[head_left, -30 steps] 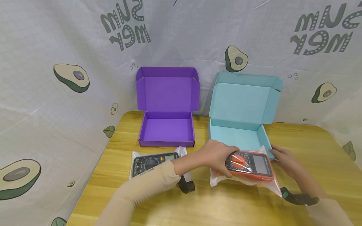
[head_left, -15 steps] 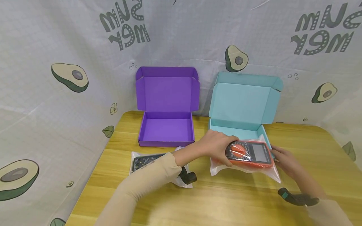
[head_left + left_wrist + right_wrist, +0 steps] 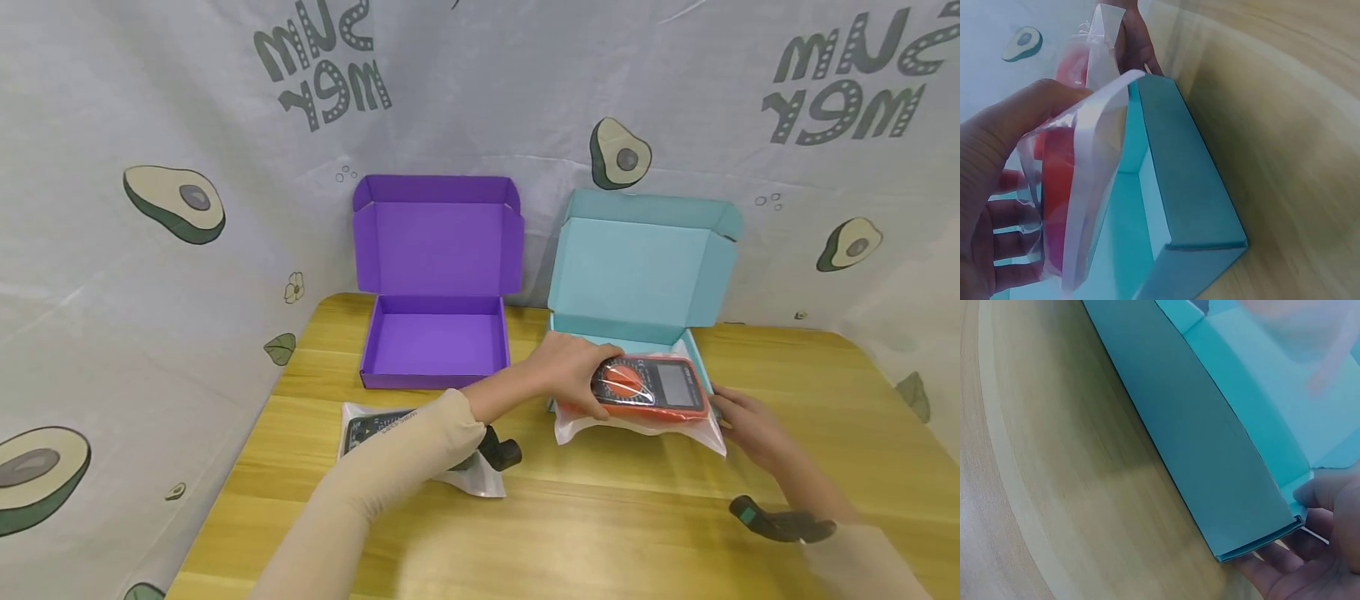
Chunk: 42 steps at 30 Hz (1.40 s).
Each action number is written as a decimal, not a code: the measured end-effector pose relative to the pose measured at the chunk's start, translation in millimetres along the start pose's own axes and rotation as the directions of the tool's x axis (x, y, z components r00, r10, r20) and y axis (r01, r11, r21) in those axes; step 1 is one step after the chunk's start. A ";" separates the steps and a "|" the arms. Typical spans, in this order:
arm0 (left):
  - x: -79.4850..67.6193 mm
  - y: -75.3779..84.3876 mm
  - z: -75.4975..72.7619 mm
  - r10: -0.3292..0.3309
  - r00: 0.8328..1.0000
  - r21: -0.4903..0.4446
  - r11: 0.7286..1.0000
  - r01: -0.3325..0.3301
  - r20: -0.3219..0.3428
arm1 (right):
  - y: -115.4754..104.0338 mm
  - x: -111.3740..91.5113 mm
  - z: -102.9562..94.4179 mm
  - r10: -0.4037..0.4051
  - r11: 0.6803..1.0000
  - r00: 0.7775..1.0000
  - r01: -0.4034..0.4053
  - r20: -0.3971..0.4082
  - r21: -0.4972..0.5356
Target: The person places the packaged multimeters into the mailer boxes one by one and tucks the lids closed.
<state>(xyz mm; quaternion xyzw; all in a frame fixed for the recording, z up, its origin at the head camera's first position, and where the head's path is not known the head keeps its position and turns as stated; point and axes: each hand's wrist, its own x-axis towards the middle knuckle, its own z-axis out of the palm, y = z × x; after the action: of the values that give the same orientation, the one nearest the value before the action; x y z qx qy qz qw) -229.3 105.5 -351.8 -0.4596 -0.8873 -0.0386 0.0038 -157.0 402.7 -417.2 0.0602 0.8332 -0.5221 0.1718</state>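
In the head view my left hand (image 3: 572, 373) grips the left end of a red-and-black multimeter (image 3: 651, 385) in a clear plastic bag. The multimeter is tilted over the front of an open light-blue cardboard box (image 3: 630, 271). The left wrist view has the thumb on one side of the bagged meter and the fingers on the other, above the box's front wall (image 3: 1188, 162). At the box's front right corner is my right hand (image 3: 750, 427); in the right wrist view its thumb lies over the wall's edge and its fingers (image 3: 1275, 559) sit outside, pinching the corner.
An open purple box (image 3: 438, 250) stands to the left of the blue one. In front of it lies a dark multimeter (image 3: 363, 429) in a plastic bag, partly hidden by my left sleeve. A printed cloth (image 3: 450, 92) hangs behind the wooden table (image 3: 585, 525).
My left hand has carried the red multimeter away from me, from in front of the blue box to over its front part. The right hand stays at the box's corner.
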 end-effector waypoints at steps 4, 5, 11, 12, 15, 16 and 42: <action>9.0 -6.4 2.9 -0.017 1.000 0.009 1.000 0.017 0.004 | 0.0 0.6 -0.3 -0.016 0.999 1.000 0.015 0.012 0.040; 11.4 -8.0 3.4 -0.021 1.000 0.009 1.000 0.021 0.002 | 0.0 0.7 -0.7 -0.024 0.998 1.000 0.023 0.017 0.056; 25.1 -16.5 8.5 -0.046 0.998 -0.022 0.999 0.046 -0.030 | 0.2 1.1 -0.1 -0.081 0.994 0.996 0.079 0.024 0.075; 27.1 -18.0 10.0 -0.053 0.998 -0.026 0.998 0.052 -0.031 | 0.1 1.0 0.0 -0.084 0.994 0.996 0.082 0.030 0.073; 31.3 -21.6 13.2 -0.076 0.997 -0.035 0.997 0.075 -0.024 | -0.8 1.0 0.0 -0.072 0.994 0.996 0.068 0.044 0.082; 32.5 -22.7 14.4 -0.084 0.996 -0.036 0.996 0.083 -0.021 | -1.0 0.9 -0.3 -0.069 0.994 0.996 0.065 0.053 0.084; 67.5 -28.5 40.5 -0.078 0.994 -0.014 0.997 0.080 0.081 | 1.5 -0.9 0.7 -0.084 0.989 0.996 0.078 0.037 0.123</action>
<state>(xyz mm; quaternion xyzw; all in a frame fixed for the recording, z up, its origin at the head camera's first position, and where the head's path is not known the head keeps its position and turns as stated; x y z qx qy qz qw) -290.4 147.1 -391.2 -0.4253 -0.9039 -0.0277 -0.0375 -155.5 402.9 -418.4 0.0256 0.7978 -0.5796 0.1640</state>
